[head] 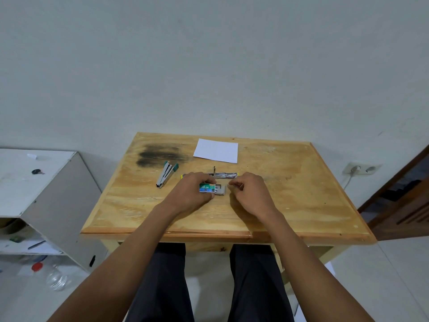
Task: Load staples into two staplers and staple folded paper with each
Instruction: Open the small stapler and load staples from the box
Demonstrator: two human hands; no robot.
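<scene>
Low, L hand (188, 193) round staple box (206, 188).

a white shelf unit (39, 187) stands left of the table (301, 205), a wall socket (362, 168) to its right.

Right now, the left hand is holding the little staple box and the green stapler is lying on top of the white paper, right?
Not quite. The head view shows the green stapler lying on the wooden table, left of the white paper and apart from it. The left hand does hold the staple box.
</scene>
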